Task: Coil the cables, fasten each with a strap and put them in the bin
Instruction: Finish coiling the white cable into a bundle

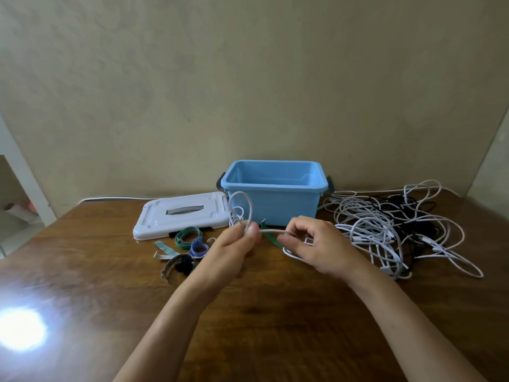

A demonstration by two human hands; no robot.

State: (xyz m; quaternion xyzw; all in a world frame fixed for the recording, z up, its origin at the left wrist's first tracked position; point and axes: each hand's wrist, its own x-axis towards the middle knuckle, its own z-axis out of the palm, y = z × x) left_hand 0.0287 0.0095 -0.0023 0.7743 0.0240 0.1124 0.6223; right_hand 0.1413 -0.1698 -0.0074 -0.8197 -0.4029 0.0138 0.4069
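A white cable (242, 213) stands in upright loops pinched in the left hand (234, 249), its free length running level to the right hand (316, 244), which grips it; a green strap (271, 238) lies just behind. The blue bin (272, 188) sits open and upright on the table; tangled white and black cables (385, 227) lie heaped to its right; coiled straps (190, 238) lie in front of its white lid (179, 216).

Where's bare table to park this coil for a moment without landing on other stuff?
Bare wood runs along the near table, under both forearms, and at far left beside the lid. Crowded: straps in front of the lid, the cable tangle right of the bin, and one green strap between the hands.
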